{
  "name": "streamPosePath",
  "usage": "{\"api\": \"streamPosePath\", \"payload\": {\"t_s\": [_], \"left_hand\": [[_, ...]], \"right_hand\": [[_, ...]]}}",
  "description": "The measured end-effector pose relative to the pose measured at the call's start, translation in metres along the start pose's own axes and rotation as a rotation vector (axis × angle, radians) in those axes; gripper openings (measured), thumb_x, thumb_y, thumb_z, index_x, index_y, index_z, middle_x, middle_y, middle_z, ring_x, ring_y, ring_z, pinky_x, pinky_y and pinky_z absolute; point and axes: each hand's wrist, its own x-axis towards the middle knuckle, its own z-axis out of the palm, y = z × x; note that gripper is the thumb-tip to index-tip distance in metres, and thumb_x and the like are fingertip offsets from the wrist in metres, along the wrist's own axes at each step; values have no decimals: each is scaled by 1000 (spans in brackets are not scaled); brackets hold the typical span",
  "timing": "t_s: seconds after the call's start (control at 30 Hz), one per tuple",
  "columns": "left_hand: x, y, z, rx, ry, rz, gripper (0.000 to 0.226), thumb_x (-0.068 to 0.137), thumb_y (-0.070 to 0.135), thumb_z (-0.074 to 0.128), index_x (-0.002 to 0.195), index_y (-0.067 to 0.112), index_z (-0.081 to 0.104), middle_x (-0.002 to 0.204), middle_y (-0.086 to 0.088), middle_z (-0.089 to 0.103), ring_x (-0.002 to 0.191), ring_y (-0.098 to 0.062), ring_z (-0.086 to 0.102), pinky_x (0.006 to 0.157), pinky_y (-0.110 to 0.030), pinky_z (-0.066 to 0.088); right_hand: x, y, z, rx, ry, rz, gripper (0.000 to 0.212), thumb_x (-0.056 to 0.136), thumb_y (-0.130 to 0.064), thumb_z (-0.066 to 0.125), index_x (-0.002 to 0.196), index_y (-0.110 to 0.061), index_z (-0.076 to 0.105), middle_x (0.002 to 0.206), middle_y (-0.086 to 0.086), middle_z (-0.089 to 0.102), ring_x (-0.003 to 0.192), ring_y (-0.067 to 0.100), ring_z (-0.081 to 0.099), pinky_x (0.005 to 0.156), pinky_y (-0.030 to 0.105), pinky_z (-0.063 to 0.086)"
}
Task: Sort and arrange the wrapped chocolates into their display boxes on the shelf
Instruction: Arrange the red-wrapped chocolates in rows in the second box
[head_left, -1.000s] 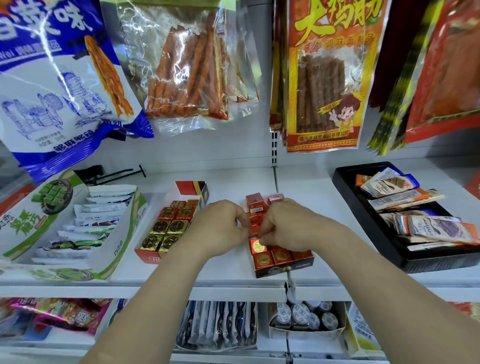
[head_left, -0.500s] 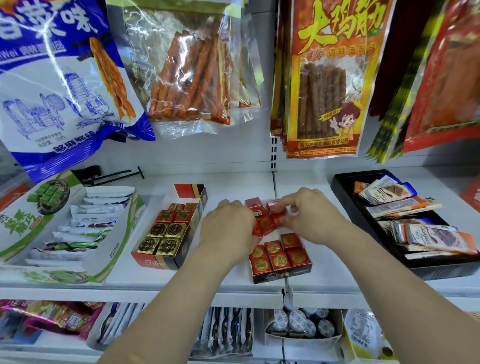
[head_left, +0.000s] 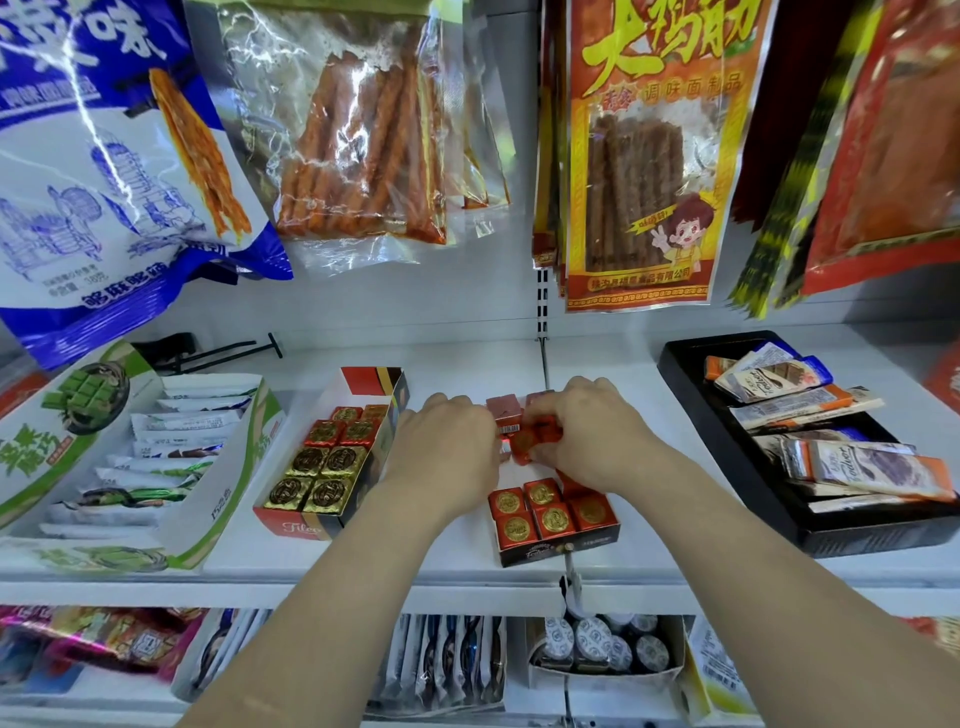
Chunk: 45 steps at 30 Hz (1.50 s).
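A small dark display box (head_left: 561, 545) in the middle of the white shelf (head_left: 415, 566) holds several red-wrapped chocolate cubes (head_left: 540, 512) with gold seals in its front rows. Over the back of that box my left hand (head_left: 447, 447) and my right hand (head_left: 592, 431) meet, fingers curled round a cluster of red chocolates (head_left: 524, 441). Two pink-red cubes (head_left: 503, 408) stand just behind the hands. To the left, a red display box (head_left: 296, 525) holds gold-wrapped chocolates (head_left: 317, 475) in front and red ones (head_left: 340, 428) behind.
A green-and-white carton of wrapped bars (head_left: 130, 457) stands at the left. A black tray of chocolate bars (head_left: 810, 447) sits at the right. Snack bags (head_left: 639, 156) hang above the shelf's back. A black peg hook (head_left: 218, 351) lies at the back left. More goods fill the shelf below.
Both hands have moved from the middle of the red box toward its back, uncovering the front rows. They still hold a cluster of red chocolates between them.
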Motion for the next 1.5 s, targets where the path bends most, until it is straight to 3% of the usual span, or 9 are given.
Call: {"api": "streamPosePath", "payload": {"t_s": [0.2, 0.43, 0.53, 0.67, 0.8, 1.03, 1.2, 1.33, 1.5], "left_hand": [[2, -5, 6, 2, -91, 18, 39, 100, 44, 34, 103, 23, 67, 92, 1, 45, 108, -23, 45, 84, -42, 34], [6, -9, 14, -111, -62, -47, 40, 101, 42, 32, 105, 22, 67, 106, -4, 56, 110, -26, 48, 87, -42, 38], [8, -9, 16, -120, -36, -40, 42, 100, 44, 34, 100, 21, 68, 98, -4, 55, 107, -25, 49, 83, -40, 39], [11, -14, 18, -199, -44, 11, 42, 97, 48, 41, 90, 19, 70, 81, 0, 45, 96, -24, 51, 73, -34, 40], [13, -20, 23, -271, -14, 9, 41, 97, 45, 43, 82, 19, 71, 74, 2, 41, 89, -25, 53, 68, -30, 31], [10, -15, 15, -210, 151, 24, 23, 95, 39, 49, 103, 25, 66, 101, 0, 53, 107, -18, 44, 75, -25, 30], [7, -11, 9, -250, 188, 75, 12, 93, 30, 53, 98, 26, 64, 98, 7, 61, 101, -13, 47, 69, -24, 29], [5, -9, 5, -210, 160, 89, 17, 95, 28, 50, 102, 27, 66, 96, 6, 65, 98, -13, 50, 65, -26, 29], [2, -9, 0, -245, 117, 70, 21, 91, 39, 56, 109, 32, 65, 99, 8, 67, 97, -12, 54, 66, -25, 36]], "right_hand": [[4, -2, -1, 33, -19, 24, 29, 81, -37, 71, 108, -29, 67, 96, -2, 45, 105, 20, 41, 83, 30, 40], [-1, 3, -22, 293, -100, 39, 30, 76, -27, 79, 102, -23, 67, 97, -7, 62, 85, 8, 56, 71, 20, 45], [-5, 1, -24, 291, -155, 9, 27, 75, -24, 80, 99, -23, 67, 96, -7, 63, 89, 8, 58, 77, 22, 48], [-8, -1, -24, 277, -207, -19, 27, 74, -24, 79, 96, -23, 65, 94, -9, 61, 87, 8, 58, 72, 21, 47], [-9, -2, -22, 244, -266, -20, 25, 73, -24, 78, 93, -26, 64, 96, -10, 59, 88, 9, 57, 71, 23, 49], [-11, -2, -23, 195, -339, -36, 33, 74, -20, 73, 103, -28, 60, 104, -7, 59, 96, 13, 57, 81, 29, 52], [-12, -5, -23, 185, -387, -70, 39, 79, -27, 68, 116, -37, 63, 108, -7, 58, 99, 13, 53, 87, 31, 51], [-14, -5, -22, 154, -368, -88, 32, 80, -40, 70, 112, -34, 68, 112, -7, 60, 101, 11, 54, 87, 28, 50], [-15, -5, -26, 170, -389, -86, 23, 83, -36, 69, 105, -30, 74, 105, -9, 66, 95, 10, 60, 85, 28, 53]]}}
